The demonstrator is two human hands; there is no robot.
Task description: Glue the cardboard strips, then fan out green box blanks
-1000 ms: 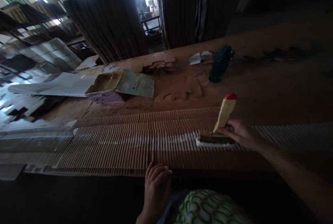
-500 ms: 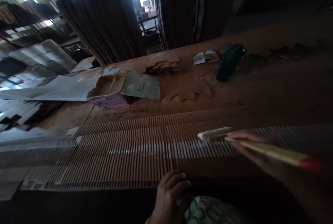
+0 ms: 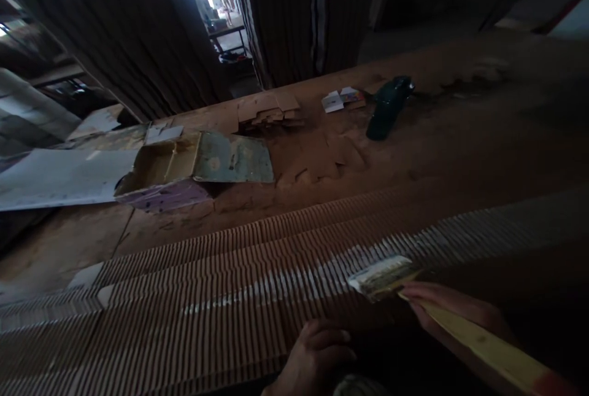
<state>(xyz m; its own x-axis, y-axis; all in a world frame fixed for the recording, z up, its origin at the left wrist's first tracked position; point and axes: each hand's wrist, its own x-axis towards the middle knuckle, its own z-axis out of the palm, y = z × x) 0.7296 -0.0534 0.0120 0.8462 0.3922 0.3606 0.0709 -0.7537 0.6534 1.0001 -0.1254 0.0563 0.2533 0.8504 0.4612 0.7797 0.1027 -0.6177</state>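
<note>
My right hand [image 3: 460,313] is closed around a flat paintbrush [image 3: 488,344] with a yellow handle, red at its end. Its bristles, loaded with white paste, touch or hover just over a row of ridged brown cardboard edges [image 3: 197,285]. A white wet streak [image 3: 317,276] runs along those ridges to either side of the bristles. My left hand [image 3: 317,353] lies at the near side of the ridged cardboard with its fingers curled; whatever they hold, if anything, is hidden. Patterned cloth shows just below it.
An open box [image 3: 165,196] with pale paste inside and a grey-green flap stands beyond the cardboard. Farther right are a dark green bottle [image 3: 386,107] and folded card scraps [image 3: 343,99]. Cardboard offcuts [image 3: 271,110] lie behind, and tall dark stacks [image 3: 124,34] rise past the table.
My right hand has drawn the brush nearer to me, and its bristles are turned more broadly into view. The white streak is wider at the right. My head view has shifted right and tilted.
</note>
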